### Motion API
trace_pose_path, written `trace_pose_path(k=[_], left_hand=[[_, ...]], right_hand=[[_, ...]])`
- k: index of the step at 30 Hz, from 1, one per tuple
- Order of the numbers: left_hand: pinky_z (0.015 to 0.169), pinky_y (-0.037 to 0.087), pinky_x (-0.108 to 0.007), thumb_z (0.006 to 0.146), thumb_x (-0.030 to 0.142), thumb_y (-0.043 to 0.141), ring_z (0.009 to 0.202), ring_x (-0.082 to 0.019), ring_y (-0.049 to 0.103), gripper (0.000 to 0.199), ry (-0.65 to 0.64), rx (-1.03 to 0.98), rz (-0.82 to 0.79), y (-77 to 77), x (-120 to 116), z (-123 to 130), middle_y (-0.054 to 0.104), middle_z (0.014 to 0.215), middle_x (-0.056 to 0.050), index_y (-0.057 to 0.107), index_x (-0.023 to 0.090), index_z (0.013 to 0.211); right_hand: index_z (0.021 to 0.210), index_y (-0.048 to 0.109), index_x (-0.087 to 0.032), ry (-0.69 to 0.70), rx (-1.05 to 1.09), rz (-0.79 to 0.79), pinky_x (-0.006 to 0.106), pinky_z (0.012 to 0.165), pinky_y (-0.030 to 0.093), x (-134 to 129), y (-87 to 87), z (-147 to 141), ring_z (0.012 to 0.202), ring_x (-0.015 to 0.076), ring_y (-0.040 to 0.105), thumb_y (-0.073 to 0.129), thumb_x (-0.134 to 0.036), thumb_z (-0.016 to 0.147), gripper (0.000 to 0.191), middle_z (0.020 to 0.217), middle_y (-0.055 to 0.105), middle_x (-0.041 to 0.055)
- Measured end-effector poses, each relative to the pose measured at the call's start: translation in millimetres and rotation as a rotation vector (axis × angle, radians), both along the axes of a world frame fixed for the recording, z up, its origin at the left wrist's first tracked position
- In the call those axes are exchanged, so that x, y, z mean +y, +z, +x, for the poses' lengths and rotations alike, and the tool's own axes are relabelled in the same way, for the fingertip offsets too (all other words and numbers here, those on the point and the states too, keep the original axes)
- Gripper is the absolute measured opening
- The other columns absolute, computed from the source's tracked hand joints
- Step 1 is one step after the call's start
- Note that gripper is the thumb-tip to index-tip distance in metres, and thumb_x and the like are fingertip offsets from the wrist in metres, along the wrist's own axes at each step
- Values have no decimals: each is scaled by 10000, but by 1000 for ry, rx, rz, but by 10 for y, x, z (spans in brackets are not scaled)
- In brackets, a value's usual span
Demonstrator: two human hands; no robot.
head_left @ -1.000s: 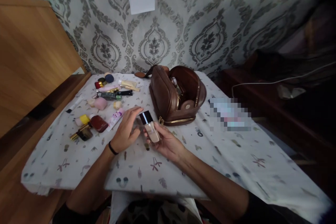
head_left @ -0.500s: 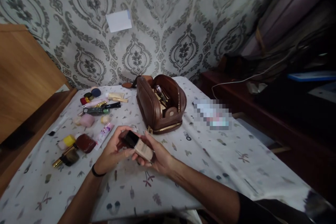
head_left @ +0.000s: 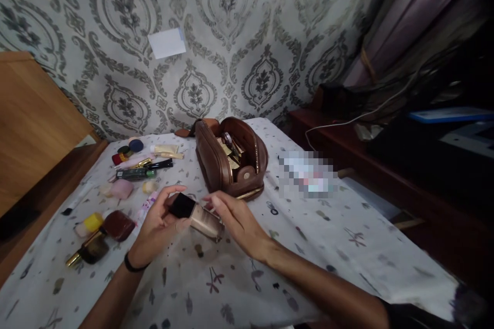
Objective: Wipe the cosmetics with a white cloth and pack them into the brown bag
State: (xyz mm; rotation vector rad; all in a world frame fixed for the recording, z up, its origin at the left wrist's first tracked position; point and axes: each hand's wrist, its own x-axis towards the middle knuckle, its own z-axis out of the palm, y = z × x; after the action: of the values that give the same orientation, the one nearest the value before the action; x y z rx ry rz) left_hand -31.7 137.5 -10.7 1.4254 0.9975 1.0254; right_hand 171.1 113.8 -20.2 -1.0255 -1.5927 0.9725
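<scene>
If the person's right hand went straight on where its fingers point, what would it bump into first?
Most likely the clear bottle of beige liquid with a black cap, held in the left hand. The right hand points towards its cap end, but the depth is unclear.

Dim, cool, even light lies over the room, softest and palest on the wall (head_left: 193,0) and the table (head_left: 247,277); where it comes from, I can't tell. Shadows are faint and soft-edged. The bag (head_left: 212,159) carries a dull sheen, and the bottle (head_left: 206,222) looks slightly soft. The far right sinks almost to black. Outer edges stretch and smear, worst at the near right corner, and coarse pixel blocks hide a patch (head_left: 309,175) right of the bag.
</scene>
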Motion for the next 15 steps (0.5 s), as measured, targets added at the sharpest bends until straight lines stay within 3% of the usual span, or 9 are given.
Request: trace_pose_path(k=[2,5,7,9,12,15], left_hand=[[667,518,-214,695,368,827,788,-155,636,587,19,4,17,65,28,25,652,927,-27,529,239,1184],[640,498,-198,698,352,824,751,-141,613,557,14,2,75,161,100,65,645,888,-15,556,247,1175],[624,489,-194,693,331,828,728,-133,602,528,12,1,128,243,168,113,637,865,-5,579,249,1152],[643,495,-198,692,312,828,742,-131,601,500,18,-13,202,349,252,188,635,874,-2,594,249,1130],[714,509,-210,713,281,806,802,-129,607,453,49,-51,333,551,408,356,633,921,1,593,242,1111],[723,512,-222,744,258,766,816,-132,616,418,63,3,467,765,582,580,631,924,1,570,227,1112]], right_hand=[[1003,661,-171,-85,-127,214,296,756,527,-6,142,159,818,174,660,377,-392,1033,361,900,691,66],[1134,631,-179,-237,-290,449,325,843,547,61,240,346,994,203,669,402,-274,1019,274,1111,678,112],[1196,606,-182,-359,-462,470,353,820,568,133,234,429,1037,231,668,416,-272,1008,282,1246,633,138],[1208,600,-174,-430,-664,428,351,699,583,186,190,481,928,240,696,431,-290,997,294,1289,606,151],[1119,634,-160,-439,-845,407,303,514,537,181,84,515,688,196,682,434,-294,988,274,1148,634,137],[1087,635,-154,-436,-821,460,281,477,529,112,-44,519,633,171,665,415,-252,991,259,1036,624,116]])
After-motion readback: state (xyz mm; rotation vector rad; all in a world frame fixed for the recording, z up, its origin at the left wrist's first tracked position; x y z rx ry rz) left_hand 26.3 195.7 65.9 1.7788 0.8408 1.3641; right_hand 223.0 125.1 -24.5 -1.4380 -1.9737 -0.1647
